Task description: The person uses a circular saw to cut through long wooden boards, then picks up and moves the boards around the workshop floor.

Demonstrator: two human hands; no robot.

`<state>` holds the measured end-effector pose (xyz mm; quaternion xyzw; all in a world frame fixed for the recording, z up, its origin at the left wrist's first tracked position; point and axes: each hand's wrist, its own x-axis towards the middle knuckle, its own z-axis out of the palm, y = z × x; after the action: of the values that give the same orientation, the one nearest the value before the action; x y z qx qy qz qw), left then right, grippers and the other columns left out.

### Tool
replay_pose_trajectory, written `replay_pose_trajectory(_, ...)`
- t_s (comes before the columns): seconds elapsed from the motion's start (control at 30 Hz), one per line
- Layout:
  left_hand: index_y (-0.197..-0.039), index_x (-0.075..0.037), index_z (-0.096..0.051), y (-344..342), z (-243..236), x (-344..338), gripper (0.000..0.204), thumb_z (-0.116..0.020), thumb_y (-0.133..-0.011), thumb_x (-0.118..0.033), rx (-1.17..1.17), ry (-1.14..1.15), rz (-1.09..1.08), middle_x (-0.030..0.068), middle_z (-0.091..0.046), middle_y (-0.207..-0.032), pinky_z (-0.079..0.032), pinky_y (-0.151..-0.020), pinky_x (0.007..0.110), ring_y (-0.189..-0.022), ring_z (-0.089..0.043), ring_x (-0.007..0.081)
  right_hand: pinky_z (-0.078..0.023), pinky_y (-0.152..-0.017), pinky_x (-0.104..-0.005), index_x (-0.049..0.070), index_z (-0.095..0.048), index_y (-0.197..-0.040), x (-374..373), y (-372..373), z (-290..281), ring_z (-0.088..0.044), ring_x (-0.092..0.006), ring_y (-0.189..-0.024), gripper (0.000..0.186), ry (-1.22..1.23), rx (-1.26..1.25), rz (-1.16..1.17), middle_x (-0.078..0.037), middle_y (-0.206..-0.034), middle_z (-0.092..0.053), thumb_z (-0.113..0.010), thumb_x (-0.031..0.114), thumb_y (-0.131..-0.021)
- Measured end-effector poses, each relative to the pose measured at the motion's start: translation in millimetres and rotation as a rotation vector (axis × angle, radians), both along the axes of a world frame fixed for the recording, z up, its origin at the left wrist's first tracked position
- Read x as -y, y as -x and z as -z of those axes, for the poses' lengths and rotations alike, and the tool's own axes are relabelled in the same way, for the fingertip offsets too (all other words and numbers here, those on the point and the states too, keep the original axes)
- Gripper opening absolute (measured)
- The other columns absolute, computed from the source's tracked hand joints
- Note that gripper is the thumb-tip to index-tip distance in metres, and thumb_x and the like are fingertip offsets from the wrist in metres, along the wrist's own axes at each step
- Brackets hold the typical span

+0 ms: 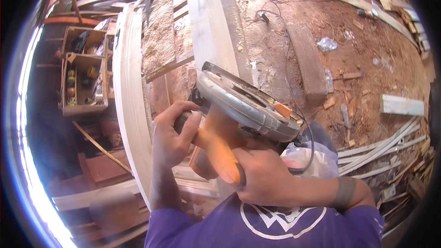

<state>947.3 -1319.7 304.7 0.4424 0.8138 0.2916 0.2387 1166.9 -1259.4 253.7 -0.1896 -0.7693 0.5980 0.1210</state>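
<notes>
An orange and grey power tool that looks like a circular saw [220, 156] is tilted up in front of my chest, its rounded metal guard [248, 105] uppermost. My left hand [174, 133] curls its fingers and thumb around a dark grip at the tool's left side. Wrapped about the orange handle at the near end is my right hand [264, 174]. Just beyond the guard, a long pale plank [209, 23] runs away from me. Whether the guard touches the plank I cannot tell. The blade is not clearly visible.
To the left runs another long pale board [127, 82], with a wooden compartment box [85, 105] beyond it. A brown beam [305, 64] lies on the dirt floor at right. A black cable [288, 55] trails from the tool. Thin strips [381, 149] and offcuts lie at far right.
</notes>
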Motion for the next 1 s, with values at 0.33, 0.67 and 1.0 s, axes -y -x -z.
replay_pose_trajectory(0.33,-0.098,0.000,-0.071,-71.7,-19.2,-117.7,0.024,-0.069,-0.092,-0.023,-0.297,0.189,0.731,0.0166,-0.068,-0.095,-0.052,-0.085,0.037,-0.090,-0.068,0.0278,-0.055,-0.074,-0.0493,-0.002,-0.060,-0.100,10.3,6.7,-0.6,-0.069,-0.0398,-0.083,0.035,-0.003,0.100,-0.029,-0.022,-0.086,-0.068,-0.072,0.017,-0.073)
replay_pose_trajectory(0.67,-0.107,-0.002,-0.068,-97.2,3.8,-166.4,0.033,-0.072,-0.081,-0.023,-0.631,0.654,0.874,0.0194,-0.069,-0.101,-0.049,-0.096,0.048,-0.100,-0.065,0.0373,-0.056,-0.069,-0.0488,-0.002,-0.061,-0.101,-1.0,7.8,12.6,-0.070,-0.0367,-0.081,0.034,-0.045,0.086,0.003,-0.019,-0.085,-0.069,-0.069,0.015,-0.073)
replay_pose_trajectory(1.0,-0.076,-0.005,-0.061,10.2,6.0,-114.3,0.032,-0.088,-0.081,-0.023,-0.329,0.268,0.013,-0.0075,-0.052,-0.066,-0.031,-0.055,0.021,-0.060,-0.042,0.0015,-0.057,-0.061,-0.0484,-0.002,-0.059,-0.102,-8.9,-4.0,13.0,-0.071,-0.0369,-0.068,0.031,0.221,-0.032,-0.062,-0.018,-0.077,-0.068,-0.070,0.016,-0.079)
